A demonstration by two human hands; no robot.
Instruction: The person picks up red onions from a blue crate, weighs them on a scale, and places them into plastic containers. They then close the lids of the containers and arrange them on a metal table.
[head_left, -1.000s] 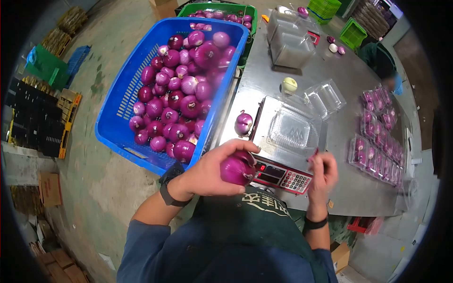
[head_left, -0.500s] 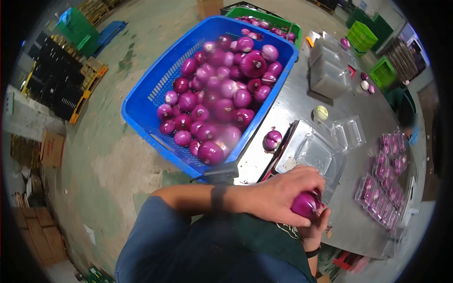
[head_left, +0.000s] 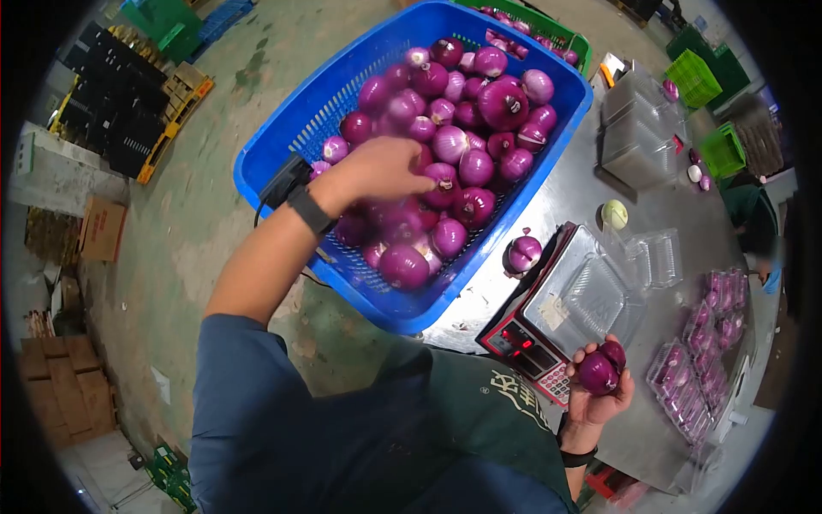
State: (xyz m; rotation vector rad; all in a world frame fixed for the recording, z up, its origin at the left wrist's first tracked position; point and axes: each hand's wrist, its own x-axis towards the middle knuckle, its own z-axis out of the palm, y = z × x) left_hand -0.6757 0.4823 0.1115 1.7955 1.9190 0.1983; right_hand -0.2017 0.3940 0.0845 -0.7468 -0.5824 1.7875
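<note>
My left hand (head_left: 385,174) reaches palm down into the blue basket (head_left: 402,324), over a heap of red onions (head_left: 505,104). Its thumb and forefinger are apart, close to the onions; the other fingertips are partly hidden. At the lower right, my right hand (head_left: 591,407) is turned palm up, its fingers wrapped round a red onion (head_left: 598,374), with a smaller dark onion piece against it. Just beyond that hand is a digital scale (head_left: 535,347) with red digits, and on it lies an open clear plastic box (head_left: 595,295).
A single red onion (head_left: 524,254) and a pale peeled one (head_left: 614,214) lie near the scale on the metal table (head_left: 655,445). Stacked clear boxes (head_left: 638,128) stand behind. Packed onion boxes (head_left: 681,377) sit at the right. Another person (head_left: 753,223) is at the far right edge.
My left hand has left the onion held at the right and moved left and up into the blue basket. My right hand keeps the onion. The view has shifted slightly, uncovering the scale's display.
</note>
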